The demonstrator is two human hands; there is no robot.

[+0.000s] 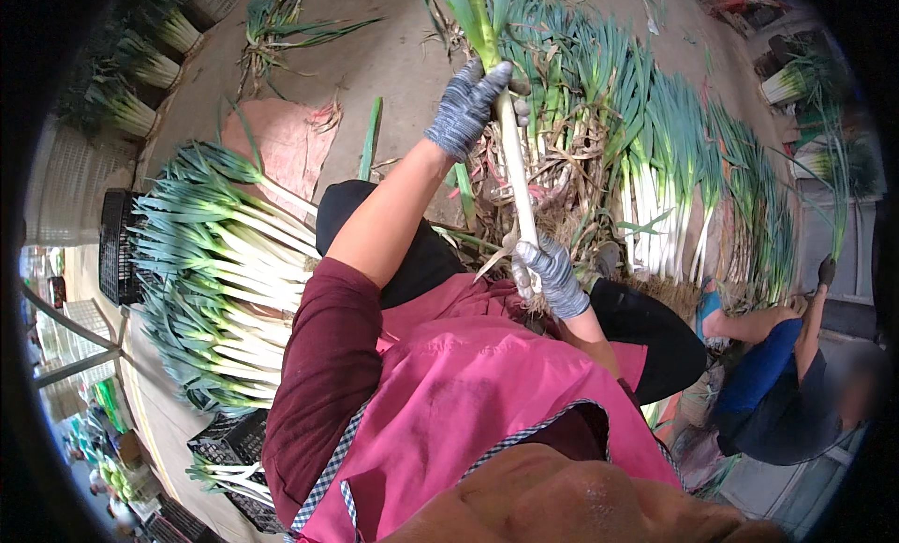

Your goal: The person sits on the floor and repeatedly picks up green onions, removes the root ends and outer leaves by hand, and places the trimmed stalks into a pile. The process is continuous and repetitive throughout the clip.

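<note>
A long leek [515,164] slants across the space in front of me, its green leaves up and away, its roots low near my lap. My left hand [470,109], in a grey knitted glove, is closed round the stem just under the leaves. Lower down, my right hand [554,276], gloved alike, grips the white end above the roots. A pale, loose outer leaf [504,253] hangs off the stem beside my right fingers. Beneath lies a heap of leeks with dry brown leaves [552,136], partly hidden by my hands and the held leek.
Cleaner-looking leeks [234,271] are piled at my left near a black crate [119,248]. Another black crate [229,440] stands at the lower left. More leeks [665,187] lie in rows at the right. A co-worker [782,384] sits at the far right, holding a leek.
</note>
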